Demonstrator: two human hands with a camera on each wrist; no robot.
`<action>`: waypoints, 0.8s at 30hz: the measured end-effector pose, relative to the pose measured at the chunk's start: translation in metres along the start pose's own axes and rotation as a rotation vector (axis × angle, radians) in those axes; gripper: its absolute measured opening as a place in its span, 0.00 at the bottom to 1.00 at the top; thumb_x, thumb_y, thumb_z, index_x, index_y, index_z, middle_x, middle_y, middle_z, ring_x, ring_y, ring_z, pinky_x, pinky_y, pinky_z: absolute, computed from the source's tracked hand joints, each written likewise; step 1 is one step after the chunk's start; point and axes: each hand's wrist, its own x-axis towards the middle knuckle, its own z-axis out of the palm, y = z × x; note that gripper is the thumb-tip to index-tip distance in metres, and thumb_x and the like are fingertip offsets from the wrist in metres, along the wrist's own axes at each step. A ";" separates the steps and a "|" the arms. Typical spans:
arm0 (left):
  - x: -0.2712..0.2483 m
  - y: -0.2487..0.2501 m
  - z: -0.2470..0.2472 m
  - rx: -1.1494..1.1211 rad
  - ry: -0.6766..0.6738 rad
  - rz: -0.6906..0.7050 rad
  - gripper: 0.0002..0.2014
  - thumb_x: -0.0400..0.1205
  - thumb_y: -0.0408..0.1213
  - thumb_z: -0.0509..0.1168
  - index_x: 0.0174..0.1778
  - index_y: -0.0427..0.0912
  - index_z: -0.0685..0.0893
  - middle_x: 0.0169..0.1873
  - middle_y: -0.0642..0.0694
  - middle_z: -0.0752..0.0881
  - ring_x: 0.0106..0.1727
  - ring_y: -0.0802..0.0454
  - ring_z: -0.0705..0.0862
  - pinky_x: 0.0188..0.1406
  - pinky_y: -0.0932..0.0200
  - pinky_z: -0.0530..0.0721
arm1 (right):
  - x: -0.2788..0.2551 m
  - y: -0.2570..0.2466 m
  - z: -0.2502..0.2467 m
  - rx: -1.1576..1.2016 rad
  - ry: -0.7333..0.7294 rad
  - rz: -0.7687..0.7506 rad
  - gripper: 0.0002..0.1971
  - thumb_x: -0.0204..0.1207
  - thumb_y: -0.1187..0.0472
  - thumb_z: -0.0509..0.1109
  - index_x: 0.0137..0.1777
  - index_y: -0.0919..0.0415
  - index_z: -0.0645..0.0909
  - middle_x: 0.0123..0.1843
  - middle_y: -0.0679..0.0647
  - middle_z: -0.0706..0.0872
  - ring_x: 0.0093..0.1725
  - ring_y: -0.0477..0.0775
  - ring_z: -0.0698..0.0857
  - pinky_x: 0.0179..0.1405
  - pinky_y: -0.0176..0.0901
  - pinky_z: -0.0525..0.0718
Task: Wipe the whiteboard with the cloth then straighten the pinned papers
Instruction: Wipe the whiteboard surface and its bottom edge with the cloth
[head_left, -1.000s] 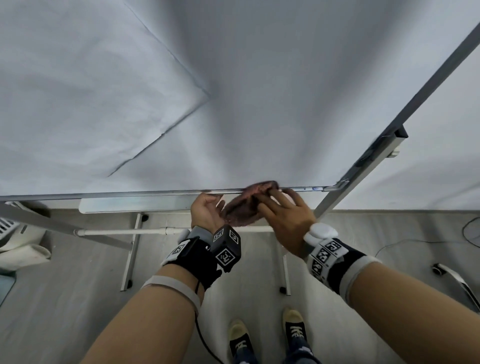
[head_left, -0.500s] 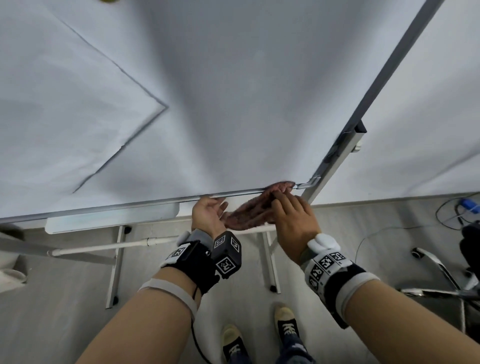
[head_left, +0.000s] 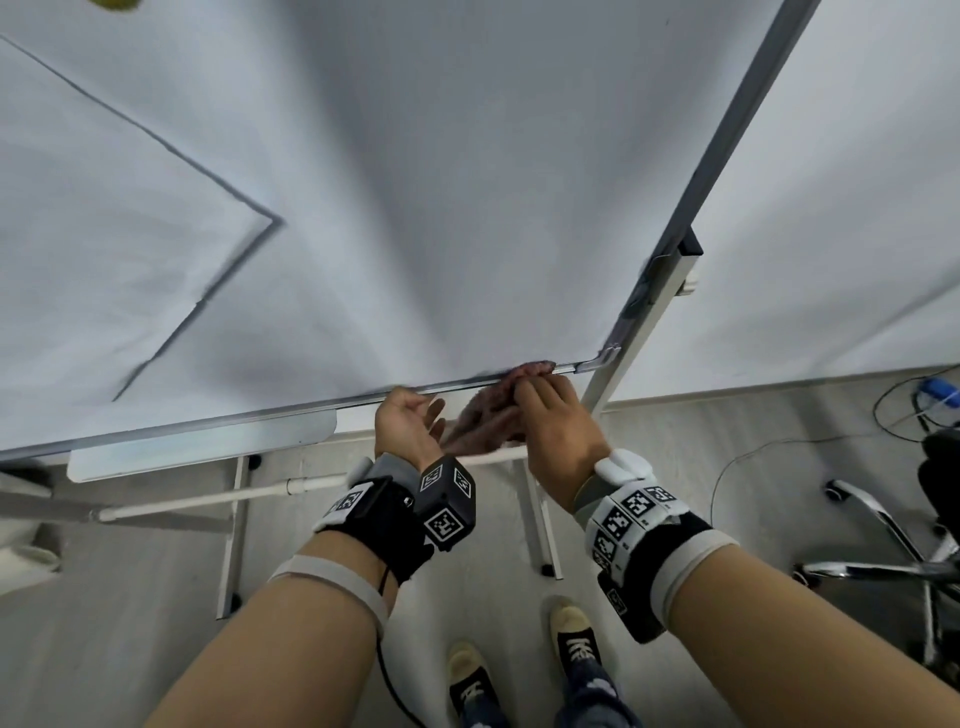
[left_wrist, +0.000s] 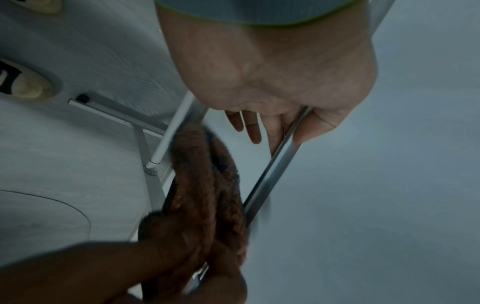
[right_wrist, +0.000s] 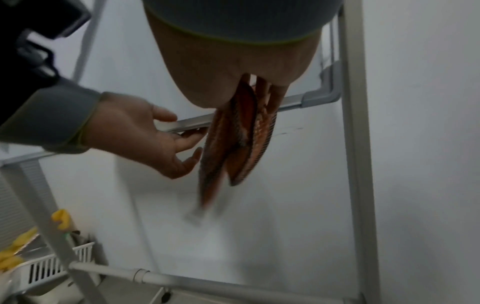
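Note:
The whiteboard fills the upper head view, and a large white paper hangs tilted on its left part. A reddish-brown cloth is bunched against the bottom rail, close to the right corner. My right hand grips it from above; the folded cloth hangs from those fingers in the right wrist view. My left hand is open just left of the cloth. Its thumb lies over the rail and its straight fingers lie under it. The cloth is blurred in the left wrist view.
A pen tray runs under the board's bottom edge at left, above the white stand legs. A chrome chair base and cables lie on the floor at right. A white basket stands behind the board.
My right hand and the cloth have slid right along the bottom rail, almost to the corner. My left hand followed, and its fingers now stand slightly apart from the cloth.

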 end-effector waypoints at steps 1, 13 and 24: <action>0.000 0.000 -0.001 -0.005 -0.005 -0.004 0.12 0.75 0.31 0.55 0.28 0.50 0.66 0.30 0.53 0.74 0.38 0.52 0.81 0.43 0.55 0.70 | -0.003 0.003 -0.003 0.045 -0.011 0.063 0.21 0.65 0.74 0.67 0.58 0.62 0.76 0.59 0.60 0.85 0.60 0.66 0.78 0.53 0.58 0.85; -0.001 0.001 0.004 0.052 -0.024 -0.019 0.12 0.77 0.32 0.56 0.29 0.50 0.68 0.32 0.53 0.76 0.38 0.55 0.81 0.40 0.57 0.69 | -0.008 0.024 -0.019 0.428 0.602 0.400 0.06 0.78 0.67 0.70 0.53 0.60 0.80 0.53 0.56 0.84 0.50 0.50 0.81 0.46 0.23 0.74; 0.002 0.009 -0.009 0.078 -0.085 -0.046 0.12 0.79 0.31 0.54 0.31 0.50 0.68 0.36 0.51 0.79 0.38 0.52 0.80 0.36 0.57 0.67 | 0.002 0.028 0.029 0.119 0.514 0.115 0.10 0.73 0.76 0.70 0.52 0.68 0.89 0.57 0.65 0.86 0.55 0.67 0.85 0.58 0.59 0.85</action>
